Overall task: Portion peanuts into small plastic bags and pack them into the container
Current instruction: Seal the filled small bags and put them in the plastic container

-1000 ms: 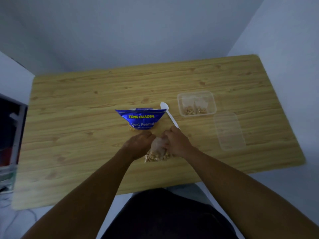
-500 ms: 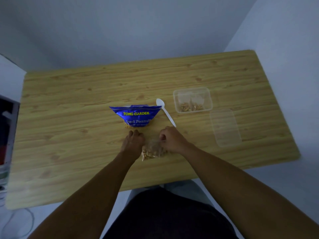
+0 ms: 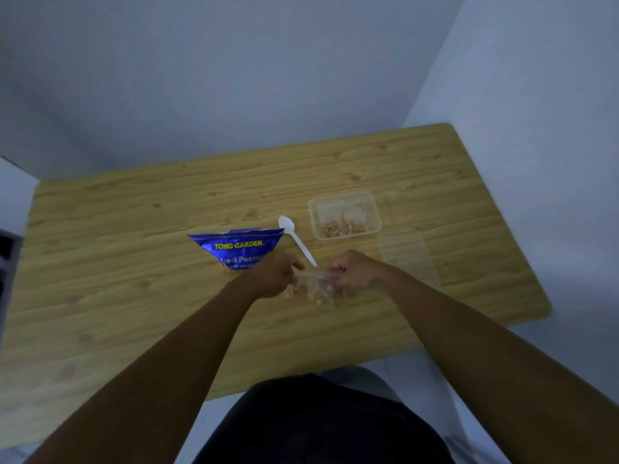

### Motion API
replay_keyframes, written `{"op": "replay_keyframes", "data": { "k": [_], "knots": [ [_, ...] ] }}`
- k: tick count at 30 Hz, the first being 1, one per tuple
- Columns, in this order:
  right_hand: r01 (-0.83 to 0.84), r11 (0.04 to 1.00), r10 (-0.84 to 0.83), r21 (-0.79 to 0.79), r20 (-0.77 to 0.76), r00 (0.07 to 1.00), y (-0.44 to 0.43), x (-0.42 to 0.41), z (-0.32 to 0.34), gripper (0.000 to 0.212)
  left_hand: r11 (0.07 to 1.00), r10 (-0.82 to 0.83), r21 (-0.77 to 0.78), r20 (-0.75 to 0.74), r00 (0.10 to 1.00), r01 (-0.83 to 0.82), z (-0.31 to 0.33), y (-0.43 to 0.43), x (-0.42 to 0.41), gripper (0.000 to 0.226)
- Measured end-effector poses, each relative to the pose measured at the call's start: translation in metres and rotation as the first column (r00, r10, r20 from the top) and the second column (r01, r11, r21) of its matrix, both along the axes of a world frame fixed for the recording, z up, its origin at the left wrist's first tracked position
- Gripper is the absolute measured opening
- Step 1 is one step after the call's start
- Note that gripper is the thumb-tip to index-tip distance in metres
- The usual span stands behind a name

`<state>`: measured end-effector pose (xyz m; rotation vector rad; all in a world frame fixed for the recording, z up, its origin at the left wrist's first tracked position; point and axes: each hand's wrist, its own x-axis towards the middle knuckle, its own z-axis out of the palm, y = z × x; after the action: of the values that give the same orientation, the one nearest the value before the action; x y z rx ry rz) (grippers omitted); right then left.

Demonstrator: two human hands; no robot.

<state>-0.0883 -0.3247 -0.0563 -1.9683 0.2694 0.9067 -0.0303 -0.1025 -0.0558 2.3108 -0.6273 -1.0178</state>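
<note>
Bag [image 3: 316, 285] between hands — both pinching it.

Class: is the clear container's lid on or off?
Off. The container stands open-topped with small bags of peanuts inside; the clear lid lies flat on the table beside it.
</note>
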Motion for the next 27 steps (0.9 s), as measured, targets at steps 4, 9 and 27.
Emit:
{"op": "replay_keyframes", "data": {
  "k": [4,9,27],
  "knots": [
    [0.076,0.997,-0.077,0.023,0.038,0.996,-0.037,0.011,0.016,0.012,0.995,-0.023,-0.089,0.118,0.993,0.033,0.016,-0.031,0.019,0.034],
    [0.144,0.989,-0.139,-0.023,0.163,0.977,-0.074,0.036,0.031,0.014,0.991,0.031,-0.132,0.158,0.987,-0.01,0.035,-0.071,0.047,0.038],
    [0.027,0.956,0.061,-0.293,0.288,0.956,-0.105,0.124,-0.01,0.01,0.999,0.001,0.045,0.092,0.996,-0.005,-0.001,-0.13,0.125,0.037]
  ]
}}
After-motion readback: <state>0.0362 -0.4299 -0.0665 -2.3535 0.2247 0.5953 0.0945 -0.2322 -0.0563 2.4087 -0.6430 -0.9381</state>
